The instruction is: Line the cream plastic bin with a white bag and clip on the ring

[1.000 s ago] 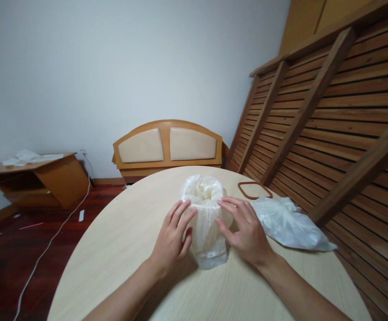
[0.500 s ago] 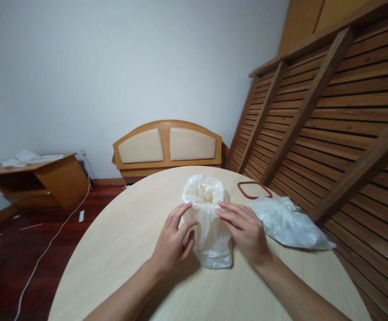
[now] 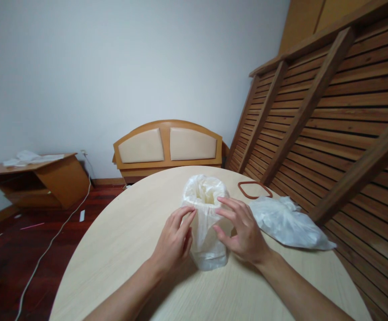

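Observation:
A thin, whitish plastic bag [image 3: 207, 240] stands upright on the round table, its mouth folded outward over what looks like a container's rim; the container's shape is mostly hidden. My left hand [image 3: 175, 234] is at the near left of the mouth, thumb and index fingertip pinched together on the bag's edge. At the near right of the mouth is my right hand [image 3: 245, 232], its fingers spread and the thumb apart, fingertips touching or close to the bag. To the right lies a brown rounded-square ring [image 3: 244, 195], beside a filled white plastic bag [image 3: 291, 225].
The round pale table [image 3: 113, 249] has a curved edge. A slatted wooden bed frame [image 3: 314, 120] leans along the right, and a headboard [image 3: 167, 145] stands behind the table. On the left are a low wooden desk [image 3: 60, 178] and a white cable [image 3: 51, 240] on the floor.
My left thumb has closed up to the index finger at the bag's edge. My right hand has opened, its thumb now in view and apart. The bag's lower part has shifted slightly left.

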Demonstrator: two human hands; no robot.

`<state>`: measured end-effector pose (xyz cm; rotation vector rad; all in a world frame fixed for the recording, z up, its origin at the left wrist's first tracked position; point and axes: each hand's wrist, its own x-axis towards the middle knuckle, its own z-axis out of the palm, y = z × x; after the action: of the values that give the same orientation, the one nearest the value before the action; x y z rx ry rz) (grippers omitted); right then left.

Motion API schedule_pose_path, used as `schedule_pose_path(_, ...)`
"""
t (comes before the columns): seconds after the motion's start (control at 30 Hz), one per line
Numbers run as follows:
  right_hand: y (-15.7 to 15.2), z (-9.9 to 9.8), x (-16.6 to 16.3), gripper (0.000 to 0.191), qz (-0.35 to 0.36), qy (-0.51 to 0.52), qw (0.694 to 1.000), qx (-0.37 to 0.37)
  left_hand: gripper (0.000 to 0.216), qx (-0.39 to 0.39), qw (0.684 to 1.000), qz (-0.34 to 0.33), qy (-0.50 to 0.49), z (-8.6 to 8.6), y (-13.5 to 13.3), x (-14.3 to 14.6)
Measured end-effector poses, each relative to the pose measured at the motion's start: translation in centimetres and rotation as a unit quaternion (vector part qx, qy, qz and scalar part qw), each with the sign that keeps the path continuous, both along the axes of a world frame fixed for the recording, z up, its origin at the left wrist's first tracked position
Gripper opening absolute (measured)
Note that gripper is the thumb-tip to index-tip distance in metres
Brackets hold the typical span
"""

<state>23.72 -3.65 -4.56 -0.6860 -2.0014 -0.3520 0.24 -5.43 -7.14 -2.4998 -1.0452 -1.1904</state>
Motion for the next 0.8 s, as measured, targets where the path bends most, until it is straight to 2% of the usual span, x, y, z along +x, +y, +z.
schedule_pose_path(0.03,-0.11,0.03,-0.12,0.034,-0.003,-0.012,1.000,-0.002,0.070,0.004,1.000,-0.002,-0.002,0.04,0.02,-0.07)
schedule_pose_path(0.2,-0.19,0.00,-0.59,0.011,-0.024,-0.024,0.999,-0.015,0.062,0.011,1.000,0.002,-0.016,0.26,0.10,-0.34)
schedule_pose_path(0.37,-0.12,0.34,-0.28,0.007,-0.021,-0.034,0.999,-0.030,0.052,0.020,0.999,0.000,-0.029,0.39,-0.13,-0.47)
schedule_pose_path(0.5,0.00,0.44,-0.07,0.005,0.010,-0.032,0.999,-0.040,0.039,0.018,0.999,0.012,-0.040,0.27,-0.31,-0.52)
schedule_pose_path(0.63,0.10,0.28,-0.24,0.006,0.029,-0.007,0.999,-0.037,0.053,0.017,0.999,0.012,-0.037,0.18,-0.29,-0.44)
schedule_pose_path(0.8,-0.23,0.22,-0.76,0.018,0.074,-0.012,0.997,-0.022,0.068,0.025,0.999,0.029,0.032,0.07,-0.22,-0.31)
